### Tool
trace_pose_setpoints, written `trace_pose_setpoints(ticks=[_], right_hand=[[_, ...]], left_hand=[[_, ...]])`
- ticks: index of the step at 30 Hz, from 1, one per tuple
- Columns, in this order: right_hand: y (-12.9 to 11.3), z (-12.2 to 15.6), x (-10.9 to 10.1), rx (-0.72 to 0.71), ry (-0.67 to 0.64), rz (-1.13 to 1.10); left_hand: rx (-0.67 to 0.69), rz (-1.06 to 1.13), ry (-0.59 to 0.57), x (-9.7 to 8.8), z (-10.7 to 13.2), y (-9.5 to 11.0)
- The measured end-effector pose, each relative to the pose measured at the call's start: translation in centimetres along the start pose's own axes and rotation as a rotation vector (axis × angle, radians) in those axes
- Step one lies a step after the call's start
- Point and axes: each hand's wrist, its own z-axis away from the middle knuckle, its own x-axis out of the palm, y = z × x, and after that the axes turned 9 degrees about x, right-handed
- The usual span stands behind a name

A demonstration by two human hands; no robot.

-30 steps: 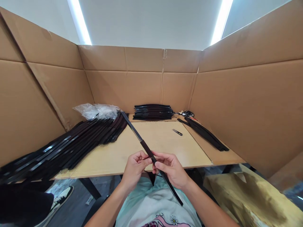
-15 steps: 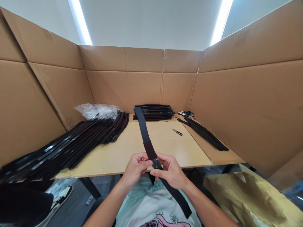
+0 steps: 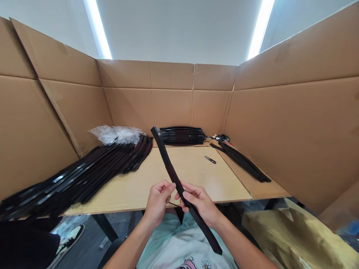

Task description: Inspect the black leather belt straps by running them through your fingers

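Note:
Both my left hand (image 3: 159, 201) and my right hand (image 3: 198, 203) hold a long, slightly curved black strip (image 3: 171, 170), likely rubber or plastic, in front of my chest. Its upper end rises over the table and its lower end hangs down past my right wrist. The fingertips of my left hand pinch it from one side, and my right fingers wrap it just below. A pile of similar strips (image 3: 92, 172) lies on the left of the pale wooden board (image 3: 134, 190), with a neat stack (image 3: 182, 135) at the back.
Small black-handled snips (image 3: 210, 159) lie on the board. More strips (image 3: 241, 160) lie at the right, and a plastic bag (image 3: 116, 134) sits behind the pile. Cardboard walls (image 3: 168, 101) surround three sides. A tan sack (image 3: 294, 239) sits at lower right.
The strip has rotated in my hands, from showing its wide flat face to showing its narrow edge. Its upper end now leans further left.

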Motion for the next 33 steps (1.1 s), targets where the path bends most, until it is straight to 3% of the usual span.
trace_pose_setpoints(ticks=[5,17,23,26,33], right_hand=[[0.8,-0.5,0.0,-0.029,0.086,0.022],[0.9,0.3,1.0,-0.06,0.046,0.186],[0.8,0.1,1.2,-0.148,0.066,0.122],[0.8,0.1,0.8,-0.162,0.077,0.115],[2.2,-1.4,-1.7,-0.052,0.096,0.145]], left_hand=[[0.011,-0.043,-0.034,0.3,0.0,0.2],[-0.054,0.052,-0.119,0.3,0.5,0.4],[-0.006,0.045,-0.031,0.0,0.2,-0.1],[0.021,-0.004,-0.001,-0.1,0.0,-0.4],[0.008,0.088,-0.105,-0.1,-1.2,-1.6]])
